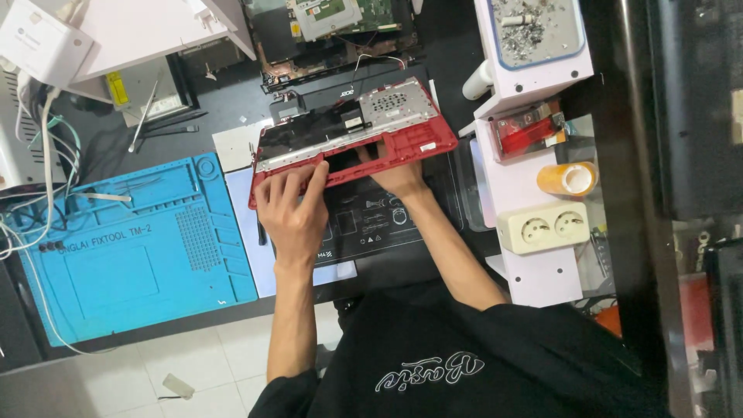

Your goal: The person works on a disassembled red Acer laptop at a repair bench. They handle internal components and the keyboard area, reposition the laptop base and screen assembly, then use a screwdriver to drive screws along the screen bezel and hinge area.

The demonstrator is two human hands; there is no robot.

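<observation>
While both hands grip it, the red laptop shell point(402, 139) sits tilted above the black laptop base point(371, 220) near the middle of the table point(232, 108). The left hand point(290, 209) lies spread on the shell's near left corner, fingers curled over the rim; the right hand point(398, 174) reaches under the shell's near edge, its fingers closed on the frame around the opening. As I judge it, the shell is light, thin and stiff plastic with a metal plate, apt to flex or crack if twisted, so the thicker outer rim is the safest hold. Left of the shell lies a blue work mat point(139, 248), with flat room. Right of the shell stand a white box point(534, 54), a tape roll point(567, 179) and a double socket point(546, 227), crowding that side. Beyond the shell a bare circuit board point(340, 19) lies close.
</observation>
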